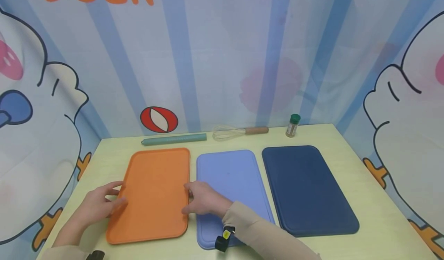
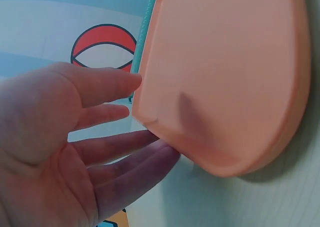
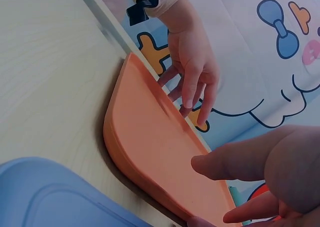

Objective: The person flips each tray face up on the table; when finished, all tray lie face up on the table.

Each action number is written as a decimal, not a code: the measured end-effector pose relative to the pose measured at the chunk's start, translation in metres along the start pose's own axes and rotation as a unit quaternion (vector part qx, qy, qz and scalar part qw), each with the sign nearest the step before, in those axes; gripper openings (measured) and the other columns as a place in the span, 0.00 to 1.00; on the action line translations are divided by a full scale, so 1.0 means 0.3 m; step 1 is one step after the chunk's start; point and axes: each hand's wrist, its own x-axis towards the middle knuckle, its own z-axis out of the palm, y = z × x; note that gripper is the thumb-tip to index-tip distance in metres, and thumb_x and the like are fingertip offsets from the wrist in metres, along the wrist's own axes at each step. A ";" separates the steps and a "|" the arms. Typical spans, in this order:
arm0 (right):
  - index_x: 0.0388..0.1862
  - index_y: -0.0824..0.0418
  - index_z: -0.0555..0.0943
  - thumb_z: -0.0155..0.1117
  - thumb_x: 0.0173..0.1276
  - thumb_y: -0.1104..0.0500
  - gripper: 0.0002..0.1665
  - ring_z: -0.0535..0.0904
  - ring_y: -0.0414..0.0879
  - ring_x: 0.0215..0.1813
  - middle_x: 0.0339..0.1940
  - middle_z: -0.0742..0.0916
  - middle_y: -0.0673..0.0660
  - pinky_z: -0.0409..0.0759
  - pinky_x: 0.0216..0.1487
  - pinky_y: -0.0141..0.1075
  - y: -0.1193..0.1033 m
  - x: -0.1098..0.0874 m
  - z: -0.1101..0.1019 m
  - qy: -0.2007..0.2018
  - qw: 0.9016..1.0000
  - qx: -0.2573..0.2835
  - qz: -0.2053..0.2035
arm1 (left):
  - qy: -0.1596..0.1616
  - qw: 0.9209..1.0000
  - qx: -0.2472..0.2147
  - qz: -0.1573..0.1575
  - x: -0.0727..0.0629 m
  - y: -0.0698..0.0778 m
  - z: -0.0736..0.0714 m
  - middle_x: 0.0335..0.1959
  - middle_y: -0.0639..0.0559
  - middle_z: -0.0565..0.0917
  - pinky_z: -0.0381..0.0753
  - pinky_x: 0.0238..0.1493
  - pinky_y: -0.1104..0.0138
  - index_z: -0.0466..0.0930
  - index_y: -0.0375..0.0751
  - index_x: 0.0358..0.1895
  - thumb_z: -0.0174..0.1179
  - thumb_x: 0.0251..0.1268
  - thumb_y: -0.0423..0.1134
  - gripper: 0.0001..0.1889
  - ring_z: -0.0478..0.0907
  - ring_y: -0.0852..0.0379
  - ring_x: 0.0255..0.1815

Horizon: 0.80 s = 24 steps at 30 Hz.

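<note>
An orange tray (image 1: 156,198) with a raised rim lies on the left half of the table. My left hand (image 1: 100,204) is at its left long edge, fingers loosely extended; in the left wrist view the lower fingertips (image 2: 167,154) are right at the rim and the thumb (image 2: 112,84) stands apart from them. My right hand (image 1: 206,198) reaches across a periwinkle-blue tray (image 1: 229,167) to the orange tray's right edge. In the right wrist view its thumb (image 3: 230,157) overlaps the orange surface, with other fingers partly cut off below.
A dark navy tray (image 1: 308,190) lies to the right. Along the back edge are a green rolling pin (image 1: 173,139), a whisk with a wooden handle (image 1: 256,130) and a small green-capped jar (image 1: 293,126). A printed cloth (image 1: 222,59) hangs behind the table.
</note>
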 end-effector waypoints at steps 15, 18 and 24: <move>0.80 0.59 0.70 0.76 0.68 0.52 0.44 0.83 0.49 0.64 0.71 0.82 0.57 0.81 0.61 0.37 0.042 -0.035 -0.050 -0.023 0.998 0.037 -0.043 | 0.073 0.993 0.052 0.072 -0.006 0.041 0.031 0.67 0.24 0.76 0.86 0.51 0.44 0.69 0.30 0.74 0.67 0.74 0.43 0.33 0.80 0.26 0.59; 0.79 0.56 0.71 0.74 0.70 0.50 0.42 0.83 0.48 0.63 0.68 0.84 0.58 0.82 0.58 0.37 0.062 -0.041 -0.067 -0.021 0.997 0.038 -0.056 | 0.087 0.992 0.026 0.088 -0.015 0.069 0.048 0.66 0.27 0.78 0.88 0.48 0.49 0.70 0.32 0.74 0.67 0.74 0.41 0.31 0.81 0.30 0.59; 0.76 0.55 0.75 0.73 0.70 0.49 0.38 0.81 0.49 0.67 0.71 0.82 0.56 0.82 0.61 0.40 0.115 -0.055 -0.102 -0.002 0.997 0.040 -0.067 | 0.098 0.986 -0.025 0.136 -0.032 0.128 0.099 0.66 0.33 0.80 0.85 0.49 0.62 0.72 0.36 0.74 0.67 0.74 0.38 0.29 0.85 0.40 0.56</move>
